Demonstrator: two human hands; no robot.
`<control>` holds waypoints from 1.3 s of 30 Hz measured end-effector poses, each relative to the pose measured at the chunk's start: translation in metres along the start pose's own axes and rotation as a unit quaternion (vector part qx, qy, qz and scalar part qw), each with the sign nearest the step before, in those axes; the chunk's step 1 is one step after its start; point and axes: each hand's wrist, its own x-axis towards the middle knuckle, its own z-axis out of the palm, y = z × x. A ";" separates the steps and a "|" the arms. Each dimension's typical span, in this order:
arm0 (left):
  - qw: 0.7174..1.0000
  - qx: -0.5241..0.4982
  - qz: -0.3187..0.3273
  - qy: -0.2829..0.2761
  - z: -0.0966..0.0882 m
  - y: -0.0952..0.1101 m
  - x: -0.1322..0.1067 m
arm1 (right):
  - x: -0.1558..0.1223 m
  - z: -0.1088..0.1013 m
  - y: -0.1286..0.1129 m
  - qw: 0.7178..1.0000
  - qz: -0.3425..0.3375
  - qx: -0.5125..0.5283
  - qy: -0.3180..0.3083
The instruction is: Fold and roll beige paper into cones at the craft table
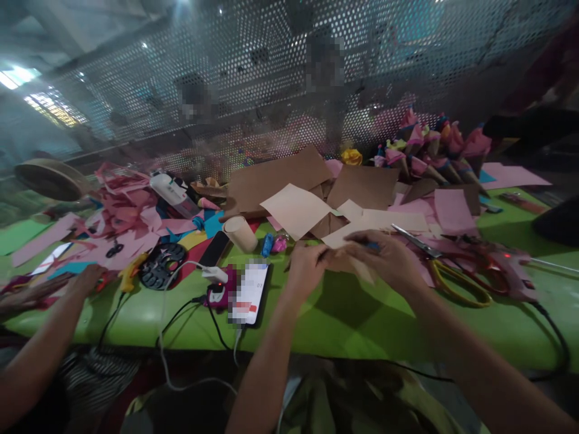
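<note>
Olive-green crumpled cloth (375,401) lies nearest. The left hand (304,268) and right hand (388,258) pinch a tan paper sheet (341,261) from either side, apparently steadying it above the glossy green tabletop (362,334); yellow-handled metal scissors (420,246) lie right, handles nearward, presumably for easy reach.

"What sort of place is this?"

"A craft workshop, by the look of it: scissors (429,249) and a corded pink glue gun (518,276) lie at the right of a green table (312,337)."

"What else shows it?"

"Brown sheets (275,184), pink scraps (124,205), and paper cones (432,172) at the far right. The left hand (308,265) and right hand (384,253) hold bent paper (342,261); another person's hand (89,279) is at the left."
</note>
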 end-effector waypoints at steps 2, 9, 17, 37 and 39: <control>0.994 -0.067 -0.053 0.066 0.003 -0.003 0.003 | 0.001 -0.004 0.005 0.996 -0.022 0.057 0.068; 0.942 -0.281 -0.130 0.128 0.014 0.007 0.011 | 0.003 0.004 0.016 0.970 0.047 0.217 0.095; 0.954 -0.259 -0.086 0.123 0.034 0.030 0.025 | 0.007 0.014 0.021 0.945 0.085 0.298 0.102; 0.947 -0.286 -0.125 0.079 0.051 0.012 0.029 | 0.011 0.018 0.020 0.953 0.087 0.259 0.129; 0.942 -0.298 -0.143 0.056 0.049 0.011 0.028 | 0.011 0.019 0.021 0.955 0.083 0.253 0.128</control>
